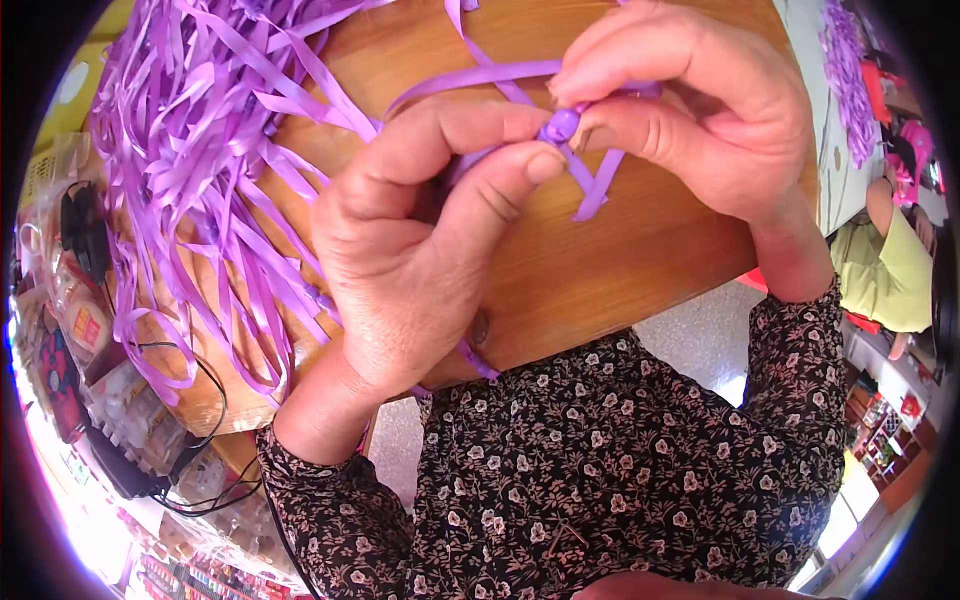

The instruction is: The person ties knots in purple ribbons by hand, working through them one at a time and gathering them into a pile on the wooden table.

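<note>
1. On my head view, the left hand (410, 240) has its thumb and index fingertips clamped on a rounded purple piece (562, 125); I can't tell whether it is a knot or a bead.
2. I see the right hand (720, 120) at the piece's right, thumb and index tips around it; I can't tell whether they grip it.
3. That piece sits on a purple ribbon (475, 78), above the far part of the wooden table (640, 265). The ribbon arcs between the hands, and a short tail hangs just below the right thumb.
4. Left of the hands, I have a large heap of purple ribbons (215, 130), some trailing toward the table's near edge.
5. Nearest me is the person's dark floral garment (600, 470).
</note>
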`<action>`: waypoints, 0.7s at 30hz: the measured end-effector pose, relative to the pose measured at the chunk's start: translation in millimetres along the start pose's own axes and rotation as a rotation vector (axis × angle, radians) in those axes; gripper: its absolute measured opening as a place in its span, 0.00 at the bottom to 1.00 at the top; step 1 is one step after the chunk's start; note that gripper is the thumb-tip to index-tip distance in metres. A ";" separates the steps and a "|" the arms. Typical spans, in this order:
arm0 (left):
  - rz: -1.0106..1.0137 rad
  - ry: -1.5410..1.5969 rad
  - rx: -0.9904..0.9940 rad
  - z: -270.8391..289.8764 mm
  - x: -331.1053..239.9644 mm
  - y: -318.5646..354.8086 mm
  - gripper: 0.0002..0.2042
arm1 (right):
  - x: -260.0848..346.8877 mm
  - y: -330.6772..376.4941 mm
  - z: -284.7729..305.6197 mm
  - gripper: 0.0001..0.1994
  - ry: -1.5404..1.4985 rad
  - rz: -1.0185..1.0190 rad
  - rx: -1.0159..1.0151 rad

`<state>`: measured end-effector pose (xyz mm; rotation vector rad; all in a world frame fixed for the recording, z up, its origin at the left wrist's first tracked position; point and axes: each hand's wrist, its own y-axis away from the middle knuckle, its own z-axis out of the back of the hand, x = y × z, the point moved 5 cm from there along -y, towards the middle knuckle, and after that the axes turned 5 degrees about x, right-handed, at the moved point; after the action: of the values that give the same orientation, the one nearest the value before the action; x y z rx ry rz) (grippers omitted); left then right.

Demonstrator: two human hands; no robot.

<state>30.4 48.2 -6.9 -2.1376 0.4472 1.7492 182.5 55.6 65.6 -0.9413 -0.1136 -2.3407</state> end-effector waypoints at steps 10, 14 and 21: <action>0.115 0.093 0.006 3.4 3.7 1.7 0.09 | -7.7 -3.4 2.8 0.09 -0.169 0.002 -0.012; 0.181 0.138 -0.021 10.8 6.4 1.3 0.10 | -11.7 -3.3 -12.0 0.10 -0.119 0.123 -0.054; 0.208 0.218 -0.054 5.9 9.2 2.3 0.09 | -12.6 1.4 -21.0 0.10 -0.080 0.225 -0.109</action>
<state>25.9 48.6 -17.1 -2.4080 0.7100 1.6534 177.7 54.7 41.6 -1.0439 0.0853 -2.1209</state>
